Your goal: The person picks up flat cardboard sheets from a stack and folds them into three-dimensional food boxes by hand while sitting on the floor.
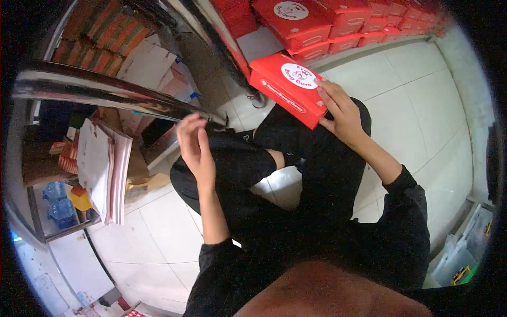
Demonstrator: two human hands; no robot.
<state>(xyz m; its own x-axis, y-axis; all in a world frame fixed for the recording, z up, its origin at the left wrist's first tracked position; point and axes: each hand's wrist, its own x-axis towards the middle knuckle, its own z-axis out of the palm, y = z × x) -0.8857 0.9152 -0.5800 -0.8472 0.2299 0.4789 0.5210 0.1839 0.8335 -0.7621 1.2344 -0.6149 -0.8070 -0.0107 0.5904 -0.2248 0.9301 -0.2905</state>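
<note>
Stacked red cardboard boxes (340, 24) sit at one o'clock. Nearer you, also at one, a red rectangular carton with a round white label (299, 75) is grasped at its end by your right hand (344, 113); your left hand (196, 150), at nine, is empty, fingers loosely extended.

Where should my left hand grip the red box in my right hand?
Probably grip the red box by its left end, from the left: your right hand holds its right end, leaving the flat lid and front wall bare opposite.
</note>
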